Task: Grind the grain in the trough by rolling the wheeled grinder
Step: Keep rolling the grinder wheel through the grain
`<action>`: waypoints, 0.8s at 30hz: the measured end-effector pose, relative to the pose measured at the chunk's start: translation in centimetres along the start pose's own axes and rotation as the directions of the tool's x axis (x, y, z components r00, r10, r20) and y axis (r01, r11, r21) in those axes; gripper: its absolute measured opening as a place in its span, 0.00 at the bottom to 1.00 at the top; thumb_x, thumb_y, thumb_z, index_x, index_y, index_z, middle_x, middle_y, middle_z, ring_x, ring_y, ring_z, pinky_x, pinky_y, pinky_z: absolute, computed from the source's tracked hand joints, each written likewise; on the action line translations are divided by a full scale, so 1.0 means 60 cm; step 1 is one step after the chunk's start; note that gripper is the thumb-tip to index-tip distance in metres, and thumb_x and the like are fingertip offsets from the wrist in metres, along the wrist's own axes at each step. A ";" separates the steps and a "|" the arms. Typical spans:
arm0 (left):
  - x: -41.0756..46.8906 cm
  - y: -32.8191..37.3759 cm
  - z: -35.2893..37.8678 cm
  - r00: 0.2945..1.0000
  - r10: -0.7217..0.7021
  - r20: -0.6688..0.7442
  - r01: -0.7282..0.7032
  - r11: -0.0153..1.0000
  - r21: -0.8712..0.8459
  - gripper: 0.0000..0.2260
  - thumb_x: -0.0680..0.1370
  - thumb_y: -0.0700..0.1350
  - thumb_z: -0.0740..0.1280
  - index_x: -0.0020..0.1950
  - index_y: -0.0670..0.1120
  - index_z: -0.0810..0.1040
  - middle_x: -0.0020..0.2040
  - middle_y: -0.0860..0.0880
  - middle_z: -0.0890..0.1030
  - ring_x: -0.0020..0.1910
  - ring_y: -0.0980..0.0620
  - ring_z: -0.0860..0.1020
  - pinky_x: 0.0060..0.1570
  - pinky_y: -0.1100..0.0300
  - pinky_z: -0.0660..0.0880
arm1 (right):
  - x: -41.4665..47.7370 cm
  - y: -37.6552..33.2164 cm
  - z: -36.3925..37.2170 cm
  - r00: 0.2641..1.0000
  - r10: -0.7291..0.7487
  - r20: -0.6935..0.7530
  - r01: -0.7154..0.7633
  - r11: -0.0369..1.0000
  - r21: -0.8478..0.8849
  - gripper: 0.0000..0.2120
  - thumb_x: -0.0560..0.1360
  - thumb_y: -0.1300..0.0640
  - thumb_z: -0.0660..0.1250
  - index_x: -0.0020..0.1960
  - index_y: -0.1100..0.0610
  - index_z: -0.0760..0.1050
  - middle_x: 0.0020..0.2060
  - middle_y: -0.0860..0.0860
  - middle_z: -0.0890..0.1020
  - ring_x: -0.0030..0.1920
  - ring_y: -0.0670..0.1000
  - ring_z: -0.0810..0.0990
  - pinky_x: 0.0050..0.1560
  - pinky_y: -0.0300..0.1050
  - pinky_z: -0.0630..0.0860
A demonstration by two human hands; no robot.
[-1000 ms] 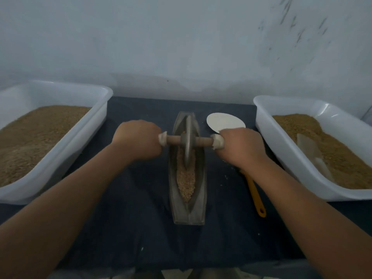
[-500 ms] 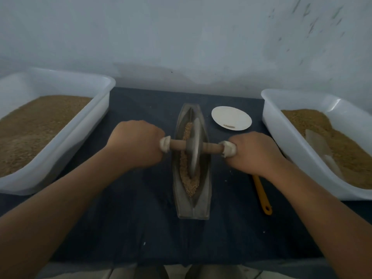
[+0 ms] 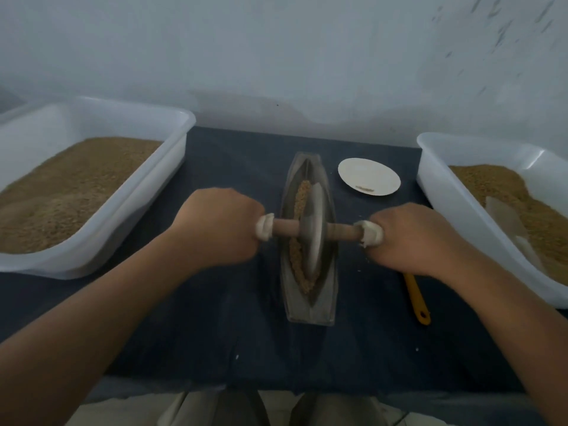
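Note:
A narrow boat-shaped metal trough lies lengthwise in the middle of the dark table, with a strip of tan grain along its groove. The wheeled grinder, a metal disc on a wooden axle with white end caps, stands in the groove around the trough's middle. My left hand grips the axle's left end. My right hand grips the right end. The disc hides part of the grain.
A white tub of tan grain stands at the left, another white tub with grain and a pale scoop at the right. A small white plate sits behind my right hand. An orange-handled tool lies right of the trough.
The grinder has rolled toward me along the trough, from the far end to about the middle, uncovering grain at the far end. Both hands moved with it.

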State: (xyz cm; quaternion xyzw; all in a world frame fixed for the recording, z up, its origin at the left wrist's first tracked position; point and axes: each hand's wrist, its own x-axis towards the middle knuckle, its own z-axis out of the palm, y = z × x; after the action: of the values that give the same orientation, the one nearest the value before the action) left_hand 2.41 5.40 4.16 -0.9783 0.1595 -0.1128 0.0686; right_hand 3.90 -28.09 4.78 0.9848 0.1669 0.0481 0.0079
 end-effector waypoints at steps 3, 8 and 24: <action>0.039 0.000 -0.001 0.996 -0.056 0.063 0.058 0.998 -0.026 0.12 0.74 0.58 0.63 0.34 0.54 0.74 0.30 0.56 0.75 0.27 0.54 0.73 0.28 0.61 0.64 | 0.028 -0.002 0.010 0.998 0.039 -0.050 -0.039 0.999 0.003 0.20 0.64 0.32 0.51 0.33 0.46 0.73 0.28 0.44 0.78 0.30 0.44 0.76 0.30 0.45 0.72; 0.159 -0.010 -0.011 0.990 -0.120 0.073 0.121 0.992 -0.016 0.09 0.73 0.56 0.65 0.38 0.53 0.77 0.36 0.53 0.78 0.33 0.51 0.75 0.34 0.57 0.70 | 0.127 0.001 0.024 0.966 0.161 -0.202 -0.169 0.985 -0.023 0.17 0.77 0.40 0.59 0.37 0.51 0.72 0.34 0.47 0.78 0.34 0.53 0.75 0.36 0.46 0.72; 0.101 -0.015 0.004 0.981 -0.100 0.166 0.122 0.984 -0.130 0.11 0.72 0.59 0.62 0.37 0.54 0.77 0.35 0.56 0.79 0.34 0.54 0.77 0.31 0.58 0.68 | 0.087 -0.007 0.012 0.974 0.078 -0.214 -0.093 0.994 -0.059 0.20 0.74 0.35 0.54 0.37 0.48 0.72 0.30 0.45 0.76 0.32 0.48 0.76 0.32 0.44 0.72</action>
State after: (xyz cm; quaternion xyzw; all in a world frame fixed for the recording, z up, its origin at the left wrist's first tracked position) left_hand 8.30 4.27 5.27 -0.9940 0.1062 -0.0268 0.0061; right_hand 8.73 -25.96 4.56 0.9795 0.1226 0.1583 0.0218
